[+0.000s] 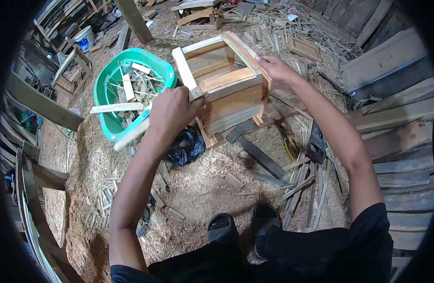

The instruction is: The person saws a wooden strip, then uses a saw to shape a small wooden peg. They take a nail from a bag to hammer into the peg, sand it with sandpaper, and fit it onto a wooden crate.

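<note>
A wooden box-like frame [231, 96] with open sections stands tilted in front of me. My right hand [276, 70] is closed around its upper right edge, thumb on the top. At its left front corner is my left hand [174, 108], fingers curled round a pale wooden strip [132, 134] that runs back under the wrist and is blurred at its near end. The fingertips of that hand are right at the frame's corner and partly hidden. Just below the frame, a hammer [257, 153] with a thick dark handle lies on the ground.
A green plastic tub [103, 87] with wood offcuts stands left of the frame, a black plastic bag [186, 146] beside it. A dark-handled tool [316, 144] lies among wood strips at right. Stacked boards [400, 137] line the right side. Sawdust covers the floor; a post [134, 21] rises behind.
</note>
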`<control>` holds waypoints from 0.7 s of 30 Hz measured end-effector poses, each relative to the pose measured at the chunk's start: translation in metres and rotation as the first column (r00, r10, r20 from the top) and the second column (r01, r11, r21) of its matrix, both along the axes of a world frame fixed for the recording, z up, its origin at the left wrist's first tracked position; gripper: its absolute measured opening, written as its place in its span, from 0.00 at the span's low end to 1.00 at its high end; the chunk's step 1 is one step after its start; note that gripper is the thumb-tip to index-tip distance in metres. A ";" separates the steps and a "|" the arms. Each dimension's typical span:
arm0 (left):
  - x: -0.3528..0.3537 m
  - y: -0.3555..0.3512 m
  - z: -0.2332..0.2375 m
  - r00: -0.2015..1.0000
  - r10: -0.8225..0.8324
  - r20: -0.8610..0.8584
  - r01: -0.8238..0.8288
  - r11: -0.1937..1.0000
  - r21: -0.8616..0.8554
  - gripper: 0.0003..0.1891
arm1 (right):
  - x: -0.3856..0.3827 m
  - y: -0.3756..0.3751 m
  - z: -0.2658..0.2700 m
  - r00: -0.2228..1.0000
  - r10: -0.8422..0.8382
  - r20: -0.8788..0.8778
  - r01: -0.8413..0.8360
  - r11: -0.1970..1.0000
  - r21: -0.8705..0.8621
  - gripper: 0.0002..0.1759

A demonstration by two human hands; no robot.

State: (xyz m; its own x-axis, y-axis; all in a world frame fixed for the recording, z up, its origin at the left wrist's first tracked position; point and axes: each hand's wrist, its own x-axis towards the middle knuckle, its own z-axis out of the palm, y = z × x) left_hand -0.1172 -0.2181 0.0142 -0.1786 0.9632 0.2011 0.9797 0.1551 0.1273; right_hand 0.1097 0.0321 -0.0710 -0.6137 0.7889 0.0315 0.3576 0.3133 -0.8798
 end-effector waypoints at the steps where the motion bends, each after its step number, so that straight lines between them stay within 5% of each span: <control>1: -0.001 0.004 0.008 0.998 -0.064 -0.005 0.064 0.998 0.022 0.24 | 0.001 0.003 0.003 0.998 0.001 0.064 -0.005 0.998 0.066 0.25; 3: -0.004 0.014 0.021 0.982 -0.189 -0.016 0.190 0.980 0.060 0.20 | 0.002 0.003 0.007 0.981 -0.011 0.193 -0.026 0.982 0.188 0.25; 7: 0.002 0.061 0.020 0.883 -0.465 0.061 0.453 0.879 0.150 0.15 | -0.002 -0.017 0.013 0.991 -0.132 0.005 0.128 0.971 0.202 0.22; 8: 0.005 0.080 0.012 0.852 -0.523 0.027 0.518 0.849 0.107 0.18 | -0.001 -0.014 0.009 0.995 -0.102 0.007 0.094 0.936 0.340 0.20; 10: 0.017 0.119 -0.005 0.772 -0.635 -0.034 0.635 0.772 0.016 0.22 | -0.001 -0.007 0.000 0.994 -0.106 0.004 0.100 0.949 0.300 0.20; 13: 0.032 0.141 -0.008 0.744 -0.668 -0.035 0.646 0.731 -0.220 0.31 | 0.001 -0.008 0.000 0.990 -0.139 0.006 0.134 0.964 0.231 0.20; 14: 0.028 0.148 -0.017 0.687 -0.721 -0.086 0.708 0.691 -0.144 0.40 | 0.001 -0.008 0.002 0.988 -0.156 0.004 0.152 0.967 0.205 0.20; 21: 0.031 0.158 -0.040 0.739 -0.673 -0.044 0.667 0.739 -0.095 0.45 | 0.001 -0.003 -0.007 0.986 -0.157 -0.050 0.165 0.953 0.256 0.21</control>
